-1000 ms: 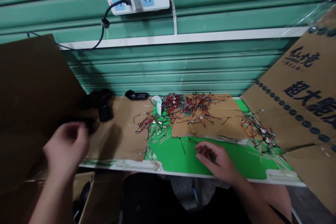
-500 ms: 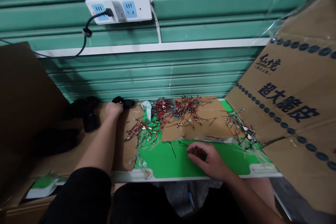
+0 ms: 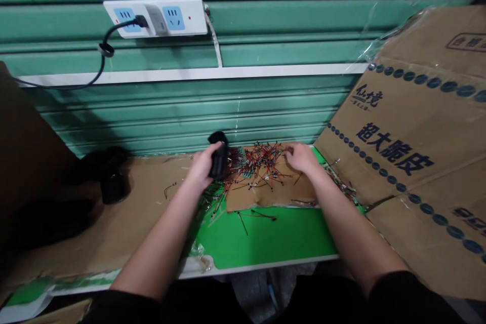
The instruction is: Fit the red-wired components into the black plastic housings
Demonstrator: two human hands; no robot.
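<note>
Brown cardboard printed 超大脆皮 beside right hand

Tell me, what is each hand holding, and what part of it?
The left hand grips a black plastic thing around its middle, with the top poking out above. The right hand is at the wires; I cannot tell if it holds any.

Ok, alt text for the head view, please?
Two bare hands work over a pile of red-and-black wires on cardboard: the left hand grips a black object, the right hand reaches into the wires. A green mat lies beneath.
</note>
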